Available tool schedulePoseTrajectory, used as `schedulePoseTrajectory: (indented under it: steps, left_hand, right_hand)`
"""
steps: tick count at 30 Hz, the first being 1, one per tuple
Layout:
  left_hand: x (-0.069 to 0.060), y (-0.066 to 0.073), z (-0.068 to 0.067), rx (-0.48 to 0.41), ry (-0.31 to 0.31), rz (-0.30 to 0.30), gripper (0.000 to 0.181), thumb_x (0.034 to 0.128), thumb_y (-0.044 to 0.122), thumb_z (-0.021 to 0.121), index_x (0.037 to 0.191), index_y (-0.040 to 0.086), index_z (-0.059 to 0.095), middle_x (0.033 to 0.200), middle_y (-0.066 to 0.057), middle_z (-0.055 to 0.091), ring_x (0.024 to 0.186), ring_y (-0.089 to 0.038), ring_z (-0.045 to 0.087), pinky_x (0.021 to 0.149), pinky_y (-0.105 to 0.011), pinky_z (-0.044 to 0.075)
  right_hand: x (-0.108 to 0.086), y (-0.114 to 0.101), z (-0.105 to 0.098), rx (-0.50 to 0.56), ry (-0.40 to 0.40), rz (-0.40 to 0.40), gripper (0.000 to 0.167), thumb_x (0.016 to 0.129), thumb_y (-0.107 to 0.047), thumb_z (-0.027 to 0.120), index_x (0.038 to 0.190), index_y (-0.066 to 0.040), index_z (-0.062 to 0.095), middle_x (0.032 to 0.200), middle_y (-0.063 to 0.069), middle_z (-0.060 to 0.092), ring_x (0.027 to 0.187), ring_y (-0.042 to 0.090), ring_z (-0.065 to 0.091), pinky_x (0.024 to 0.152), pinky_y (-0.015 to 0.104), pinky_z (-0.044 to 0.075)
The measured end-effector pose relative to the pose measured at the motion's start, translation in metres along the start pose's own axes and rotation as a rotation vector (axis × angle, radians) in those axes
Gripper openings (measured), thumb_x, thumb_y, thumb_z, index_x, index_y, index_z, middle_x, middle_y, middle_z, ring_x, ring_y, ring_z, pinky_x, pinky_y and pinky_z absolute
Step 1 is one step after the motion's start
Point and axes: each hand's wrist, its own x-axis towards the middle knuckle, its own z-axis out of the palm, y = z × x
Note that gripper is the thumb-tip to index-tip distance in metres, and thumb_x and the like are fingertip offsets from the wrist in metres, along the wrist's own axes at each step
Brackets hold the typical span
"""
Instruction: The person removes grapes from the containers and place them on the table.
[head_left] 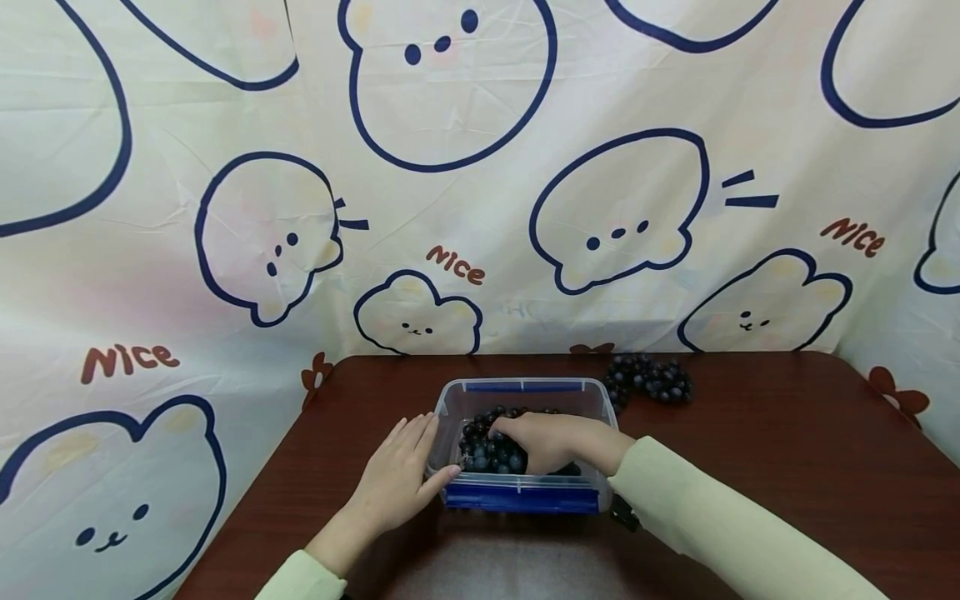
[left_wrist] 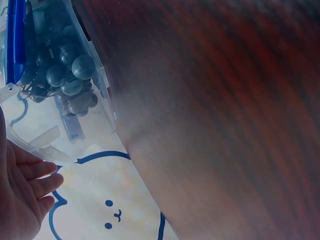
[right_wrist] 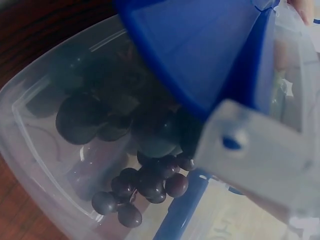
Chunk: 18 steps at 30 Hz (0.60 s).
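Observation:
A clear plastic box (head_left: 525, 482) with blue side clips stands on the table, dark grapes (head_left: 487, 446) inside it. My right hand (head_left: 551, 442) reaches down into the box among the grapes, its fingertips partly hidden by them. Against the box's left wall and rim rests my left hand (head_left: 405, 479), fingers straight and thumb at the near left corner. In the left wrist view, the left hand (left_wrist: 30, 190) lies beside the box corner, with grapes (left_wrist: 72, 75) showing through the wall. Grapes (right_wrist: 150, 182) also show through the clear wall in the right wrist view.
Another bunch of dark grapes (head_left: 656, 379) lies on the brown table (head_left: 780, 450) behind and to the right of the box. A pale curtain (head_left: 510, 200) with blue cartoon outlines hangs behind the table and along its sides.

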Motion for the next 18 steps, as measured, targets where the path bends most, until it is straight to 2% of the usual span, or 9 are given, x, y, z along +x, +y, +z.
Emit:
schedulePoseTrajectory:
  steps: [5,9,10,15,18]
  left_hand:
    - [0.000,0.000,0.000,0.003,-0.002,0.002,0.075,0.0948,0.052,0.055,0.141,-0.006,0.046,0.144,-0.020,0.045,0.134,-0.033,0.040,0.114,-0.047,0.023]
    - [0.000,0.000,-0.001,0.014,-0.004,0.004,0.075,0.0952,0.053,0.053,0.140,-0.007,0.046,0.144,-0.020,0.046,0.134,-0.033,0.041,0.113,-0.048,0.024]
    - [0.000,0.000,-0.001,0.016,-0.006,0.002,0.076,0.0953,0.053,0.053,0.140,-0.007,0.046,0.144,-0.020,0.046,0.134,-0.033,0.041,0.113,-0.048,0.024]
    - [0.000,0.000,-0.001,0.009,-0.019,-0.006,0.076,0.0955,0.054,0.052,0.141,-0.006,0.045,0.144,-0.020,0.045,0.135,-0.032,0.040,0.114,-0.048,0.023]
    - [0.000,0.000,-0.001,0.007,-0.008,0.004,0.075,0.0954,0.053,0.053,0.141,-0.006,0.046,0.144,-0.020,0.046,0.134,-0.033,0.041,0.113,-0.049,0.025]
  right_hand:
    - [0.001,0.001,0.001,0.015,0.011,0.005,0.061,0.086,-0.006,0.071,0.140,-0.020,0.046,0.100,-0.004,0.062,0.056,0.011,0.045,0.056,0.029,0.040]
    - [0.002,0.002,0.001,0.017,0.027,0.006,0.062,0.084,-0.008,0.074,0.139,-0.019,0.047,0.111,-0.002,0.062,0.060,0.011,0.048,0.057,0.029,0.040]
    - [0.002,0.002,0.000,0.019,0.030,0.006,0.063,0.083,-0.007,0.074,0.139,-0.019,0.048,0.114,-0.002,0.062,0.059,0.011,0.047,0.056,0.029,0.040]
    - [0.004,0.007,0.001,0.043,0.057,-0.037,0.065,0.079,0.003,0.072,0.135,-0.020,0.051,0.107,-0.006,0.060,0.054,0.011,0.040,0.049,0.027,0.035]
    - [0.005,0.012,0.000,0.063,0.072,-0.069,0.064,0.077,0.006,0.072,0.131,-0.021,0.052,0.111,-0.006,0.059,0.062,0.011,0.045,0.050,0.026,0.037]
